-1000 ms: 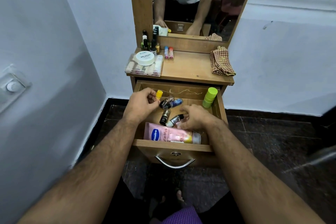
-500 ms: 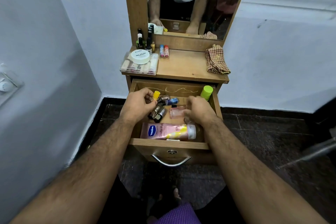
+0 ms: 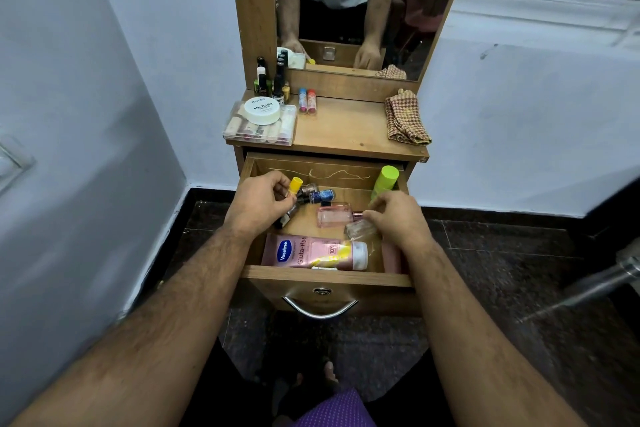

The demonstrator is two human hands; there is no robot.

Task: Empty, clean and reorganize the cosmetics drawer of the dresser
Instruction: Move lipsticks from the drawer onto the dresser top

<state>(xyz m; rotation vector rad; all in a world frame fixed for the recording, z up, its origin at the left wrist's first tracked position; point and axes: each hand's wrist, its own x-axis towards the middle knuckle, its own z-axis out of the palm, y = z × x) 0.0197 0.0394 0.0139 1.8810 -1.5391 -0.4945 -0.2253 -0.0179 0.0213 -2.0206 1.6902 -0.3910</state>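
A clear plastic case of small tubes (image 3: 260, 128) lies at the left edge of the dresser surface (image 3: 346, 128), with a round white nail polish tub (image 3: 262, 110) resting on its lid. Behind it, against the mirror frame, stand several dark nail polish bottles (image 3: 273, 81), and just to their right two lip balm sticks (image 3: 307, 100) stand upright, one blue-capped and one red-capped. A checked cloth (image 3: 405, 118) lies folded at the right end of the surface.

Below, the drawer (image 3: 325, 276) is pulled out. The left hand (image 3: 259, 201) is inside its left part, its grip closed on a handful of small bottles: a yellow-capped one (image 3: 295, 183) sticks up past the thumb, and a glittery brown one and a blue one (image 3: 322, 195) jut out to the right. A dark bottle end shows beneath the hand. In the middle of the drawer floor a pink perfume bottle (image 3: 334, 215) lies on its side. The right hand (image 3: 398, 218) has its grip curled round a small clear glass bottle (image 3: 360, 229), with fingertips touching the pink bottle's neck. Behind this hand, in the back right corner, a lime-green capped bottle (image 3: 384, 180) stands upright. Along the front wall a pink Vaseline lotion tube (image 3: 311, 251) lies on its side, cap to the right.
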